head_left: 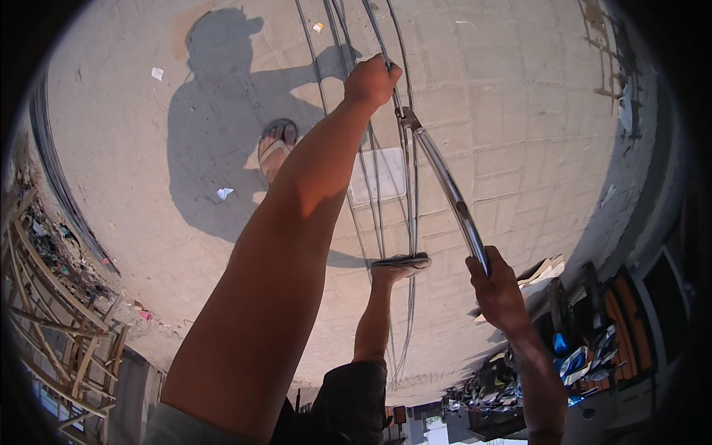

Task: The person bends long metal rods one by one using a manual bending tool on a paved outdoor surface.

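Several long thin steel rods (379, 200) run along the paved ground, fanning out slightly toward the top of the head view. My left hand (371, 81) reaches far forward and is closed around one or more of the rods on the right of the bundle; how many is hidden. My right hand (498, 293) grips the lower end of a shiny steel bending bar (454, 196). The bar slants up to the left, and its dark jawed head (407, 119) meets a rod just below my left hand. A sandalled foot (401, 263) presses on the rods nearer to me.
A whitish square slab (379, 176) lies under the rods. Another sandalled foot (278, 146) stands at the left, within a person's shadow (215, 119). Bent wooden framing (70, 356) fills the lower left. Piled clutter (489, 397) lies at lower right, and dark rods (63, 178) line the left edge.
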`<state>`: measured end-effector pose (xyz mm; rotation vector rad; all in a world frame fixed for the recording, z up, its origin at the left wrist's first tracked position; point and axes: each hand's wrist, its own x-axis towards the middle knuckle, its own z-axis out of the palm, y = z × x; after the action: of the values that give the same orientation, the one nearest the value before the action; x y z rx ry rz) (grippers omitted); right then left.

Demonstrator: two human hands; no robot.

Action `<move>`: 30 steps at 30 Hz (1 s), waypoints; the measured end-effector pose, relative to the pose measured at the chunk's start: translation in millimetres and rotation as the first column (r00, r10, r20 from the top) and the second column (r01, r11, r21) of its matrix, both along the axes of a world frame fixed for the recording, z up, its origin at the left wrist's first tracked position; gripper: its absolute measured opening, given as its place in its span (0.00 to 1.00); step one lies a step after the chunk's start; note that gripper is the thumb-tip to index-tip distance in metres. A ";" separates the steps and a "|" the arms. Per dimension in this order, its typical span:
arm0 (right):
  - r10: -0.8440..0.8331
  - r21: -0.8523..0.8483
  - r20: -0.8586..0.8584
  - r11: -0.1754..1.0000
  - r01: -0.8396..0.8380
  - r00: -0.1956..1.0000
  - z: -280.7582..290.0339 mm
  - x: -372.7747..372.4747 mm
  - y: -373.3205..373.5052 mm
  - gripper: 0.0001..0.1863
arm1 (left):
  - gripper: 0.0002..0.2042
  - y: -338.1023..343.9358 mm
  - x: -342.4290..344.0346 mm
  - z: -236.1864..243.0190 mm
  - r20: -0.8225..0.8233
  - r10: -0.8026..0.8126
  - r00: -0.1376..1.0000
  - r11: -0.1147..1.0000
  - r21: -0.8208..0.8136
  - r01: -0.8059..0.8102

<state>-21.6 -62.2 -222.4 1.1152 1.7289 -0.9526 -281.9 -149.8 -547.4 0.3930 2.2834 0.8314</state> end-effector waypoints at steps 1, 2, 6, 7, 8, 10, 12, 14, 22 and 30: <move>-0.046 0.021 0.019 0.999 0.046 0.999 -8.4 -2.7 -10.0 0.16 | 0.17 -3.0 -2.4 -4.9 -0.003 0.004 1.000 1.000 -0.013 -0.004; -0.022 0.041 0.025 0.999 0.021 0.999 -17.6 -5.5 -15.4 0.16 | 0.17 -9.2 -4.8 -9.8 -0.066 -0.038 0.997 0.998 -0.043 0.035; 0.122 0.174 -0.024 0.978 -0.116 0.992 -65.1 11.0 -19.6 0.16 | 0.20 -2.2 -10.2 -21.3 -0.068 -0.068 0.995 0.992 -0.112 0.060; 0.162 0.214 0.003 0.964 -0.159 0.987 -76.8 17.5 -16.0 0.16 | 0.21 4.8 -9.7 -19.0 0.000 -0.036 0.999 0.992 -0.121 0.035; 0.201 0.244 0.030 0.948 -0.202 0.979 -88.9 23.9 -14.3 0.16 | 0.22 8.1 -10.1 -19.4 -0.001 -0.059 0.998 0.992 -0.115 0.059; 0.231 0.273 0.013 0.935 -0.226 0.973 -109.7 31.0 -11.7 0.16 | 0.23 13.8 -14.4 -22.1 -0.010 -0.112 0.994 0.988 -0.107 0.110; 0.218 0.281 0.005 0.936 -0.211 0.976 -128.2 31.9 -14.9 0.17 | 0.26 12.0 -20.4 -33.3 0.055 -0.129 0.990 0.984 -0.113 0.135; 0.239 0.293 -0.002 0.929 -0.227 0.971 -139.7 40.8 -13.8 0.17 | 0.26 20.0 -23.4 -37.3 0.083 -0.180 0.980 0.971 -0.148 0.190; 0.276 0.236 0.048 0.931 -0.279 0.960 -147.3 43.8 -8.7 0.18 | 0.20 -3.7 -33.4 -78.8 0.283 -0.131 0.950 0.991 0.054 0.121; 0.154 0.131 0.012 0.979 -0.154 0.988 -122.0 12.8 30.7 0.19 | 0.18 18.9 -40.7 -60.8 0.415 0.026 0.910 0.993 0.093 -0.071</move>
<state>-8.8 -31.5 -344.3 1.0471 1.8691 -0.7519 -322.6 -130.8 -608.2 0.1836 1.8661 0.9629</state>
